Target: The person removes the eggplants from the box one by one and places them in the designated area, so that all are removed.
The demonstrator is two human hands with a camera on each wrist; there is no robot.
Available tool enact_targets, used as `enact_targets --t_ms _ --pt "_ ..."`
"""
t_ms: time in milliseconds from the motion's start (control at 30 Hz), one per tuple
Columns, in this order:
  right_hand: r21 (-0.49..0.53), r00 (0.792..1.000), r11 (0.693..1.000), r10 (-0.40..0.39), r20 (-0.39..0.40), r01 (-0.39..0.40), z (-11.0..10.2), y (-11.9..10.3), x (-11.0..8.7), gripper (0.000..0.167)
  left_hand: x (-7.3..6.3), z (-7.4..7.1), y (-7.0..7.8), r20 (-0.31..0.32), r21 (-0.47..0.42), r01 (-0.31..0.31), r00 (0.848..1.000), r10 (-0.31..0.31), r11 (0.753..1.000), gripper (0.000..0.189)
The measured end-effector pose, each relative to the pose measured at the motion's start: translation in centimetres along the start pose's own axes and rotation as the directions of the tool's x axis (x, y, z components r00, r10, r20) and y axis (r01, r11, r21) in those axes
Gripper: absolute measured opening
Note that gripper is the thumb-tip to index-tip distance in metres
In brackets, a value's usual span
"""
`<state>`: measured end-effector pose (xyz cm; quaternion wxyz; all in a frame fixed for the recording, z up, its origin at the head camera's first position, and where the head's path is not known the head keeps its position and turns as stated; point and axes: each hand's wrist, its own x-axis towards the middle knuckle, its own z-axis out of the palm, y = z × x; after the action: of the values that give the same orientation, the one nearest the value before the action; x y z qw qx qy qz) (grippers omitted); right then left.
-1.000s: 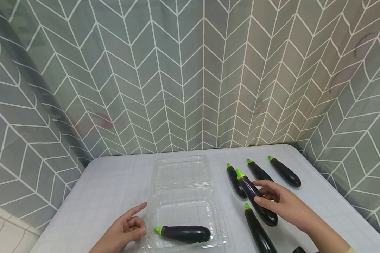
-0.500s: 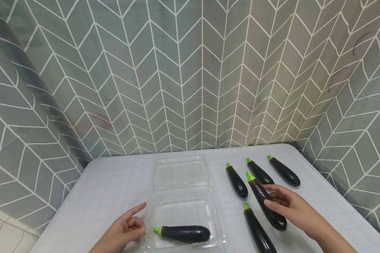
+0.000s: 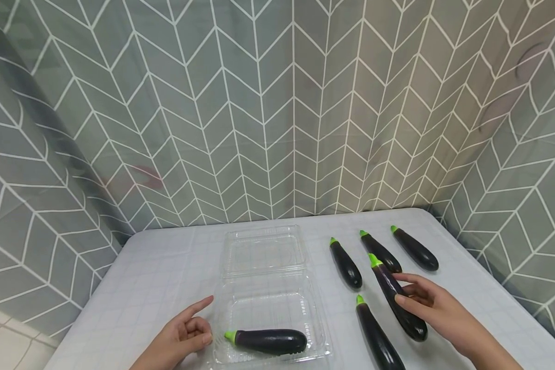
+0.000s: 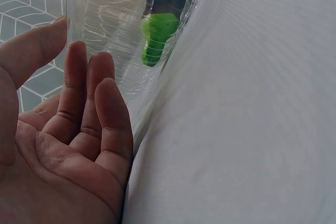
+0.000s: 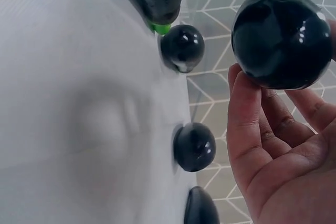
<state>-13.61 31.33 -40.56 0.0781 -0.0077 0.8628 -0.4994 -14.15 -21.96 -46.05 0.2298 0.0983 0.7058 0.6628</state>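
Observation:
My right hand (image 3: 427,303) grips a dark eggplant (image 3: 400,300) with a green stem between thumb and fingers. In the right wrist view, this eggplant (image 5: 282,39) is seen end-on, raised off the cloth, with a shadow below. At the left edge of a clear plastic clamshell box (image 3: 270,308) lies my left hand (image 3: 185,334), fingers loosely bent and holding nothing. The left wrist view has its fingertips close to the box wall (image 4: 113,30); contact is hard to tell. One eggplant (image 3: 270,341) lies crosswise inside the box's near half, stem to the left.
Several more eggplants lie on the white cloth at the right: one nearest me (image 3: 378,336), one (image 3: 346,263) beside the box, one (image 3: 383,253) behind my right hand, and one (image 3: 415,249) farthest right. The box lid (image 3: 264,251) lies folded back. A patterned curtain (image 3: 277,113) surrounds the table.
My right hand has moved right and slightly toward me with the eggplant, away from the box. My left hand has stayed in place.

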Motion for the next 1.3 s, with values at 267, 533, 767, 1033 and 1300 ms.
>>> enact_targets --t_ms 267,533,767,1033,1300 --pt "0.040 1.000 0.999 0.006 -0.010 -0.005 0.1 1.0 0.2 0.062 -0.1 0.0 -0.1 -0.004 0.000 0.004 1.000 -0.004 1.000 0.078" --pt "0.049 1.000 0.999 0.025 0.000 -0.025 0.0 1.6 0.3 0.062 -0.1 0.0 0.0 -0.010 -0.004 0.016 1.000 -0.016 1.000 0.078" --pt "0.050 1.000 0.999 -0.004 0.001 0.004 -0.2 2.1 0.0 0.059 0.1 0.2 0.0 -0.015 0.011 0.017 1.000 -0.016 1.000 0.077" --pt "0.047 0.998 0.997 0.061 0.015 -0.062 -0.1 2.3 0.3 0.063 0.0 0.0 0.1 -0.009 0.004 0.013 1.000 -0.013 1.000 0.077" --pt "0.055 0.999 0.998 0.033 0.018 -0.034 0.0 2.7 0.2 0.061 -0.1 0.0 0.1 -0.010 0.006 0.009 1.000 -0.009 1.000 0.076"
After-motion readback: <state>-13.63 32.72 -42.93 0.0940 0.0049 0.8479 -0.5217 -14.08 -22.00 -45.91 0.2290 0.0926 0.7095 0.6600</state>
